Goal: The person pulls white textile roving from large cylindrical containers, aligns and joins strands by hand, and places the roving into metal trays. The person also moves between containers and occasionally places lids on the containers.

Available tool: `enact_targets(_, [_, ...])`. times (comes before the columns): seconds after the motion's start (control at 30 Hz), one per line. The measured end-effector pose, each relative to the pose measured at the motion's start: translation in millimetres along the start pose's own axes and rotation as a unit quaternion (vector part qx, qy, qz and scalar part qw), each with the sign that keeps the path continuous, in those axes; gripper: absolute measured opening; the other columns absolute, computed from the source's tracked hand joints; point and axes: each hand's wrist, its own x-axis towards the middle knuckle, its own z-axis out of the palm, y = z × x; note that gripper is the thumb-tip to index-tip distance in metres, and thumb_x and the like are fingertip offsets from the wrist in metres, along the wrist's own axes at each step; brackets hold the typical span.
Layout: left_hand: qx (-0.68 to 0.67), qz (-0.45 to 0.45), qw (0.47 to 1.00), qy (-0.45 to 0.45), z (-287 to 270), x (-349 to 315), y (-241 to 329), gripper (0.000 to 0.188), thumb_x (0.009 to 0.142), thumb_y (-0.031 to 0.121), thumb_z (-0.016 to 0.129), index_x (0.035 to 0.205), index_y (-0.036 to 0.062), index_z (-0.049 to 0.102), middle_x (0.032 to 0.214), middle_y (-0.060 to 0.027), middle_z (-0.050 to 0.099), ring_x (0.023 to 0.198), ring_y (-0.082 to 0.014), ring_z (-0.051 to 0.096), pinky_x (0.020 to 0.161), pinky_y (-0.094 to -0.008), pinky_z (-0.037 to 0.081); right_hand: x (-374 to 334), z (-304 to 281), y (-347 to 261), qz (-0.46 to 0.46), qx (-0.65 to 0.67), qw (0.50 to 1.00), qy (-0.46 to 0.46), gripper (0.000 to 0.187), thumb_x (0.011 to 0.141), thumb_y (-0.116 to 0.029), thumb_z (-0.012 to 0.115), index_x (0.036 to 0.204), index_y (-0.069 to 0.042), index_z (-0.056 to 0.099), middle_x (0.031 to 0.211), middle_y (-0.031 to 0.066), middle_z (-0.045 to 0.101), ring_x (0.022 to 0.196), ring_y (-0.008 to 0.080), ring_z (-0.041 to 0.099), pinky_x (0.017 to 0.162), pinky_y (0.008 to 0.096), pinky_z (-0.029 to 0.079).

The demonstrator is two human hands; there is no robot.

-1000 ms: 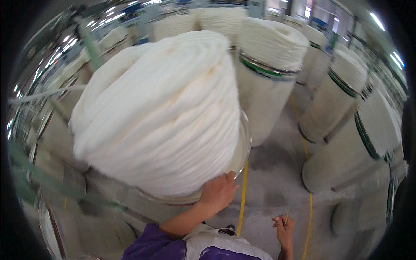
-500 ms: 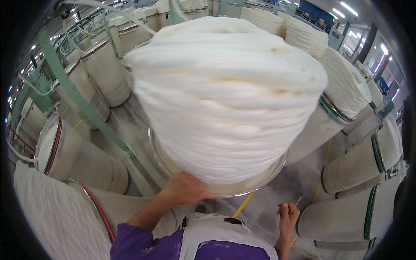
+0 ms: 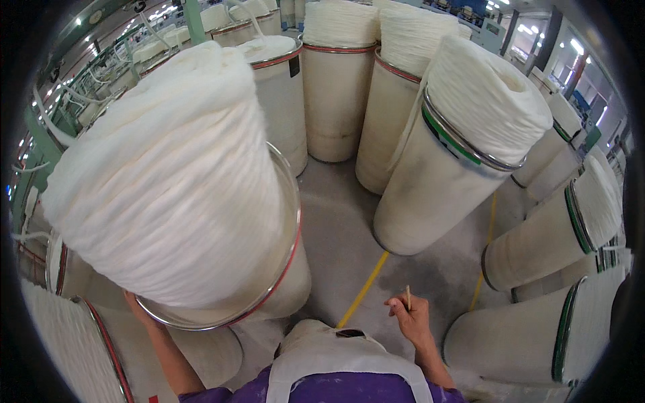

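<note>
A tall sliver can [image 3: 285, 269] with a red-banded metal rim stands at my left, and a tall coil of white fibre sliver [image 3: 175, 181] bulges high above it. My left hand [image 3: 139, 310] grips the near left side of this can's rim; its fingers are partly hidden by the can. My right hand [image 3: 411, 317] is in front of my right side, away from the cans, its fingers closed round a short thin tan stick [image 3: 408, 295] that points up.
A green-banded sliver can [image 3: 430, 195] stands ahead to the right, with red-banded cans [image 3: 338, 101] behind it. More cans [image 3: 517, 329] line the right side. At the lower left is another full can [image 3: 107, 349]. A yellow line [image 3: 363, 290] crosses the grey floor.
The full can has shifted from straight ahead to my left, uncovering cans behind it. My left hand has gone left along with its rim. My right hand has moved slightly left and up, still holding the stick.
</note>
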Motion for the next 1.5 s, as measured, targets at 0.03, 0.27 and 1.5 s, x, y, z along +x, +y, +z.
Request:
enact_targets(0.03, [-0.112, -0.047, 0.993, 0.015, 15, -21, -1, 0.054, 0.09, 0.031, 0.052, 0.134, 0.0009, 0.045, 0.133, -0.0153, 0.05, 0.119, -0.0288, 0.048, 0.103, -0.038, 0.034, 13, -10, 8, 0.014, 0.022, 1.0, 0.002, 0.029, 0.091, -0.027, 0.064, 0.083, 0.0, 0.069, 0.06, 0.0052, 0.061, 0.054, 0.011, 0.057, 0.05, 0.0273, 0.045])
enact_targets(0.27, [-0.076, -0.131, 0.976, 0.155, 105, -114, -67, 0.05, 0.09, 0.031, 0.052, 0.131, 0.0012, 0.048, 0.129, -0.0159, 0.053, 0.117, -0.0288, 0.05, 0.101, -0.0385, 0.036, 158, -19, 59, 0.021, 0.102, 0.991, -0.079, 0.026, 0.092, -0.026, 0.063, 0.086, -0.001, 0.069, 0.063, 0.0054, 0.062, 0.057, 0.0097, 0.058, 0.051, 0.026, 0.045])
enact_targets(1.5, [0.526, 0.267, 0.755, -0.286, 882, 329, -386, 0.031, 0.085, 0.015, 0.06, 0.116, 0.007, 0.057, 0.113, -0.0143, 0.06, 0.105, -0.0332, 0.056, 0.09, -0.0419, 0.045, 1036, 144, 80, -0.136, 0.096, 0.943, -0.287, 0.036, 0.098, -0.027, 0.048, 0.088, 0.002, 0.067, 0.068, 0.007, 0.063, 0.057, 0.0138, 0.058, 0.054, 0.0278, 0.045])
